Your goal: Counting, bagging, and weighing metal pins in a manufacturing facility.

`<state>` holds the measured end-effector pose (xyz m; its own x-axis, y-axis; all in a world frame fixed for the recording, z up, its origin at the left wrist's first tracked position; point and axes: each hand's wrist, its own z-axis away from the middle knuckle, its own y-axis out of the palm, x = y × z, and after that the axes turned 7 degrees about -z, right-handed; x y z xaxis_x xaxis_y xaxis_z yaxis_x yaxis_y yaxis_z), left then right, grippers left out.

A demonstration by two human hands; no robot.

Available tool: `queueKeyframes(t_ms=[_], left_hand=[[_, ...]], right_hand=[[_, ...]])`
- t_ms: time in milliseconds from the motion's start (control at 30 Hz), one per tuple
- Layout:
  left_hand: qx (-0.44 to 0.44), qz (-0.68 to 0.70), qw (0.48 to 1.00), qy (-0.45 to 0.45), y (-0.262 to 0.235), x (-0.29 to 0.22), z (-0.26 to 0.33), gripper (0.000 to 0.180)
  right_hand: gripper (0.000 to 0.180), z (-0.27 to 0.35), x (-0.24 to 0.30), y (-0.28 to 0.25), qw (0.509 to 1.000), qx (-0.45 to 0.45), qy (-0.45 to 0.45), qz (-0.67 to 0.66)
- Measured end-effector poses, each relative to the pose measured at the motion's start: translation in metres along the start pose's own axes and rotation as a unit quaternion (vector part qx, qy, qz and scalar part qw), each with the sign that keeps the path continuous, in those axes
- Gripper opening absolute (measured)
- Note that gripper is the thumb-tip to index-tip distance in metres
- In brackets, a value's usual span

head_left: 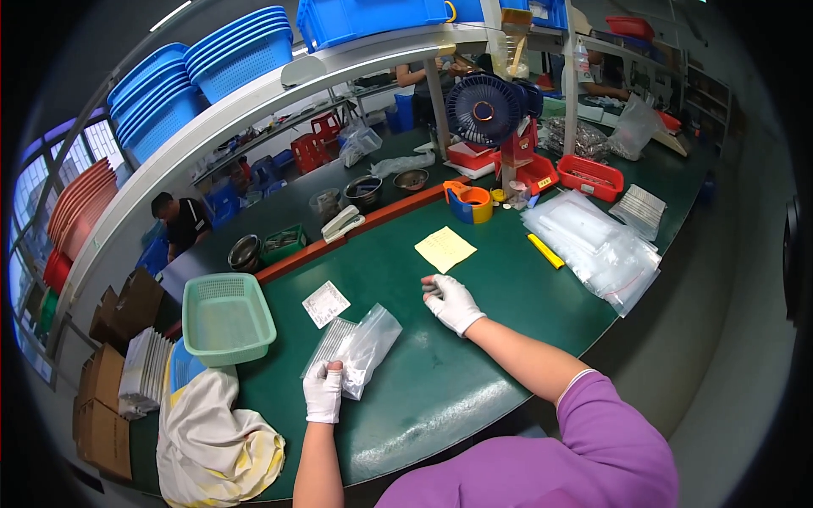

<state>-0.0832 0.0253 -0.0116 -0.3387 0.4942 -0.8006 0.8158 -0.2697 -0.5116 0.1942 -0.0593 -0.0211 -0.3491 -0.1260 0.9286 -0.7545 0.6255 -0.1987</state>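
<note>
My left hand [323, 391], in a white glove with bare fingertips, grips a clear plastic bag [378, 337] and a grey striped flat piece [332, 340] beside it. The thumb lies on top; how the two overlap under the fingers is hidden. My right hand [456, 305], gloved the same way, hovers or rests above the green table with loosely bent fingers apart and nothing visible in them. Just beyond it lies a yellow paper note [445, 250]. A white printed slip [326, 305] lies past the bag.
A pale green basket [229, 356] and crumpled cloth [203, 440] are at left. Clear bags [589, 245], a yellow marker-like stick [546, 251] and red trays [590, 178] sit right. Ahead are an orange tape dispenser [470, 205], stapler [343, 224] and fan [484, 110]. Other people work beyond.
</note>
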Motion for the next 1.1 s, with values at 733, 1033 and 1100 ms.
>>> queueKeyframes(t_ms=[733,1033,1100], left_hand=[[-0.013,-0.004,0.995,0.103,0.002,0.006,-0.002,0.033],[0.017,0.038,0.994,0.1,0.005,0.004,-0.003,0.044],[-0.001,0.066,0.993,0.095,0.007,0.005,-0.002,0.045]], right_hand=[[0.02,-0.05,-0.039,-0.113,0.717,-0.404,0.066,-0.564],[0.022,-0.044,-0.025,-0.101,0.761,-0.382,0.056,-0.522],[0.022,-0.043,-0.023,-0.101,0.764,-0.386,0.062,-0.514]])
